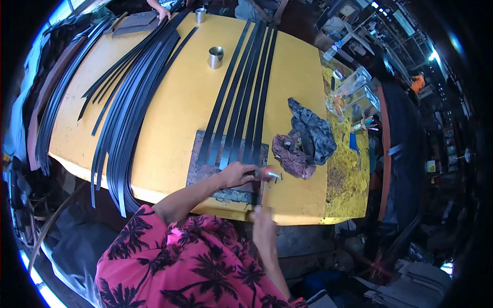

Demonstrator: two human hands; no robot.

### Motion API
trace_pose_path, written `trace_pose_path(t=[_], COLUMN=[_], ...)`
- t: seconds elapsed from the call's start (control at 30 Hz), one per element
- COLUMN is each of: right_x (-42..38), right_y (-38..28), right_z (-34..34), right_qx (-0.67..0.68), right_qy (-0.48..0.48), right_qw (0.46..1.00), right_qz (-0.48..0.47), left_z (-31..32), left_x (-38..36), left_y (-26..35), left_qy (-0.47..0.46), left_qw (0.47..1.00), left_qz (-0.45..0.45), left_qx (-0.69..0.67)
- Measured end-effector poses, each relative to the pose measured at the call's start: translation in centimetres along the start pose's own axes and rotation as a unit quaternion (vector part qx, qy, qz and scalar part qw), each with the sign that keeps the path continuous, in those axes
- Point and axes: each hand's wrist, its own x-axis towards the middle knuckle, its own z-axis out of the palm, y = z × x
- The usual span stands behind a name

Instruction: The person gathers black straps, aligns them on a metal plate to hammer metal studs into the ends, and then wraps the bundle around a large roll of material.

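Several long black strips (241,97) lie side by side on the yellow table (179,102), their near ends on a worn metal plate (201,169). My left hand (237,174) rests on the plate with its fingers curled over the near end of a strip. My right hand (263,222), at the table's front edge, grips the wooden handle of a hammer (270,175). The hammer's head sits just right of my left fingers, at the strip ends.
A larger bundle of black strips (128,108) fans across the table's left side and hangs over the front edge. Two metal cups (215,56) stand further back. Crumpled rags (305,138) lie right of the plate, with clear containers (354,87) beyond. Another person's hand (163,13) is at the far edge.
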Motion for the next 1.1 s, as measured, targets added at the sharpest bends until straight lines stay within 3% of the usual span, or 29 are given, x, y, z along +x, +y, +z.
trace_pose_path(t=[0.03,0.1,0.17,0.2,0.23,0.27,0.33,0.37,0.5,0.53,0.6,0.63,0.7,0.8,0.93,1.03,1.1], right_x=[-1.3,-1.9,-4.3,-3.0,-2.3,-2.7,-1.4,-0.7,2.3,2.5,3.6,3.8,4.5,6.9,14.3,19.3,22.2], right_y=[-0.3,-1.8,-1.4,-1.2,-0.7,-0.2,2.6,4.5,13.4,14.6,16.1,16.4,16.9,15.1,7.8,2.3,0.3], right_z=[-0.6,-1.4,-2.8,-2.7,-3.1,-3.7,-4.3,-4.6,-5.0,-5.0,-4.4,-4.1,-3.4,-1.1,2.9,6.0,7.8], right_qx=[-0.003,0.023,0.046,0.058,0.056,0.049,0.021,-0.034,-0.214,-0.207,-0.262,-0.256,-0.236,-0.162,-0.013,-0.007,-0.088], right_qy=[-0.002,-0.068,-0.061,-0.032,-0.002,0.017,0.061,0.062,0.085,0.088,0.095,0.094,0.131,0.178,0.214,0.162,0.153], right_qw=[1.0,0.988,0.99,0.993,0.993,0.991,0.988,0.988,0.972,0.973,0.959,0.96,0.962,0.97,0.969,0.981,0.981], right_qz=[0.003,0.14,0.119,0.099,0.106,0.124,0.142,0.137,0.042,0.047,0.047,0.068,0.042,-0.013,-0.123,-0.11,-0.078], left_z=[1.2,0.9,2.9,0.9,0.4,0.8,-1.3,-1.3,-3.2,-3.8,-3.5,-3.7,-4.9,-6.2,-5.7,-5.7,-5.9], left_x=[-0.4,0.0,-1.6,0.2,0.4,-1.2,-2.5,-3.5,-7.3,-8.4,-10.4,-11.9,-15.0,-20.1,-22.9,-22.8,-22.8], left_y=[0.1,-0.7,0.2,-0.3,0.1,0.7,2.2,1.9,1.5,1.6,-0.3,-1.1,-2.9,-6.2,-8.8,-9.1,-9.8], left_qy=[-0.001,0.079,0.056,0.072,-0.002,-0.013,-0.091,-0.1,0.038,0.099,0.267,0.265,0.35,0.302,0.302,0.296,0.266], left_qw=[1.0,0.995,0.997,0.995,0.991,0.99,0.946,0.947,0.943,0.938,0.931,0.933,0.892,0.865,0.871,0.9,0.915], left_qz=[-0.001,0.067,0.036,0.024,-0.058,-0.063,-0.111,-0.109,-0.191,-0.231,-0.172,-0.173,-0.25,-0.393,-0.387,-0.321,-0.304], left_qx=[-0.004,0.007,-0.045,-0.059,-0.123,-0.128,-0.292,-0.284,-0.271,-0.241,-0.18,-0.17,-0.141,-0.074,-0.007,0.016,0.015])
